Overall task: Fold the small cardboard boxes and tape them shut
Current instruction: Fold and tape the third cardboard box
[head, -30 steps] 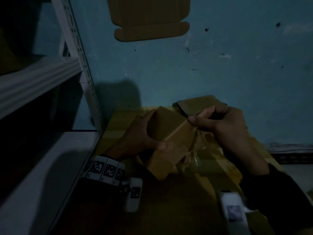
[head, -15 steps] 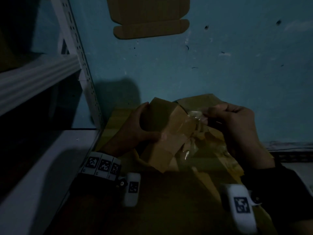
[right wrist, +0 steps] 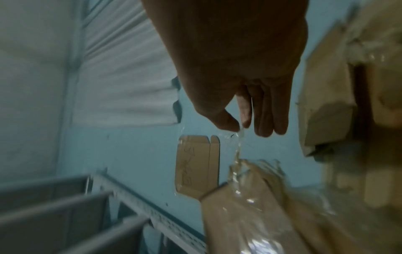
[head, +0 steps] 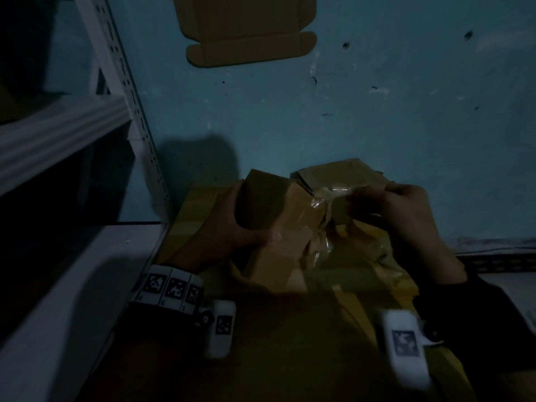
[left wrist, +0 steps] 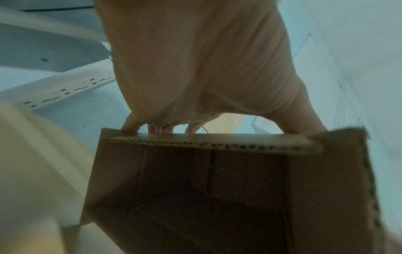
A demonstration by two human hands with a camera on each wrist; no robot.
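Note:
My left hand (head: 232,224) grips a small brown cardboard box (head: 278,216), thumb on the near face and fingers round the far side. The left wrist view shows the box (left wrist: 217,189) from below, with its corrugated edge and my fingertips (left wrist: 130,127) over its far rim. My right hand (head: 406,210) pinches a strip of clear tape (head: 333,195) that runs from the box's upper right corner. In the right wrist view the thumb and forefinger pinch the tape (right wrist: 238,147), which stretches down to the box (right wrist: 250,214).
A white metal shelving rack (head: 58,134) stands at the left against the blue wall (head: 377,111). A flat cardboard blank (head: 249,33) hangs on the wall above. More flattened cardboard and crumpled clear plastic (head: 362,256) lie under the hands.
My right hand has drawn away to the right, pulling the clear tape out from the box's corner. The left hand has kept its grip and tilted the box slightly.

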